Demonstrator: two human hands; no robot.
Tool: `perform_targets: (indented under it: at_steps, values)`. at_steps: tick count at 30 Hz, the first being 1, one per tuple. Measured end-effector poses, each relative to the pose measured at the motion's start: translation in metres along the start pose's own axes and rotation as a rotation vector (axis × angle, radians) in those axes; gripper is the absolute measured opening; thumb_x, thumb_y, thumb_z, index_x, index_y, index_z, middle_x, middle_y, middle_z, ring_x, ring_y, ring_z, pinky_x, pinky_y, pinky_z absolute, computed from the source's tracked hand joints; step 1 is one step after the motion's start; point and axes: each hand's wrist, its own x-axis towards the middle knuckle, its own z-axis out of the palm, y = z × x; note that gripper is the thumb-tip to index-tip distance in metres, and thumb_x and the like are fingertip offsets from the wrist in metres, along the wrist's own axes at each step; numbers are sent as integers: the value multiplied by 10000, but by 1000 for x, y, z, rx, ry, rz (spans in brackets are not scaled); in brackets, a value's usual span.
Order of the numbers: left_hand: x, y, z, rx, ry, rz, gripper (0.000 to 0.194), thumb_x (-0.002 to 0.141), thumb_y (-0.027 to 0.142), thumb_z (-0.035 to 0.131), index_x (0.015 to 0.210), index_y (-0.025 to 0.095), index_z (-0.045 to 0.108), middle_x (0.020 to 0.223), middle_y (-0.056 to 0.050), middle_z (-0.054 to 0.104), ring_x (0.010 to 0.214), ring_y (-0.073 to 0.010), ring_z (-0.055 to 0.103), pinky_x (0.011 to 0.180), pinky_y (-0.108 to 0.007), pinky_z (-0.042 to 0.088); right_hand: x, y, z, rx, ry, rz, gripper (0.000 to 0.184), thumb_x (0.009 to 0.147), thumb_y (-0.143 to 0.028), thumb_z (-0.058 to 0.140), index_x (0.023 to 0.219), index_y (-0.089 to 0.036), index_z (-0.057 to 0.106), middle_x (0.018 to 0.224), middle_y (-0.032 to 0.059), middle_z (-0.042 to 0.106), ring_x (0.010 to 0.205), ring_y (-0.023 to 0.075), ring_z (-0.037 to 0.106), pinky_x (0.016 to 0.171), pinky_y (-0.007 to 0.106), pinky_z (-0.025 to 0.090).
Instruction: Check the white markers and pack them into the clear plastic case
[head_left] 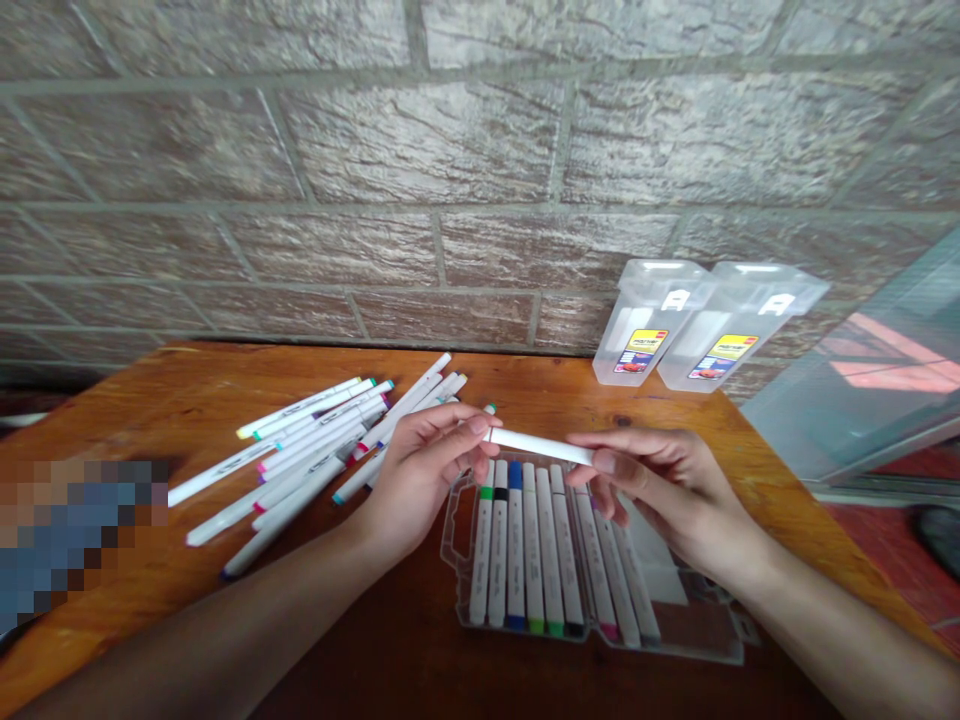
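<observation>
A white marker [541, 445] is held level between my two hands, above an opened clear plastic case [455, 560]. The fingertips of my left hand [431, 460] pinch its left end. At the other end, my right hand [660, 475] grips it between thumb and fingers. Inside the case several white markers [535, 560] lie side by side, with green, black, blue and pink tips among them. My right hand hides part of the case's right half. Left of my left hand, a loose heap of white markers [307, 455] with coloured ends is spread on the wooden table [187, 400].
Two clear plastic boxes [634, 320] with yellow labels stand upright at the back right, near the brick wall [487, 140]. A blurred-out patch [71, 540] covers something at the left edge. Beyond the table's right edge is a red floor [862, 560].
</observation>
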Motion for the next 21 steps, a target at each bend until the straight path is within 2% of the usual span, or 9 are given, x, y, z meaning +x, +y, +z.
perform_targets:
  at_steps: [8,21]
  values:
    - [1,2,1,-17,28,-23,163,807,279,826,832,122,793,691,-31,692,553,-110,584,560,-244,480,0,1,-2,66,-24,17,238,938,-346,772,1151,-261,839,936,119,847,564,133,681,485,225,550]
    - [0,3,3,-46,43,-59,181,793,277,840,849,113,790,689,-32,692,553,-104,578,562,-236,478,0,0,-2,174,-82,29,268,955,-320,740,1200,-250,820,973,129,844,606,167,719,493,243,550]
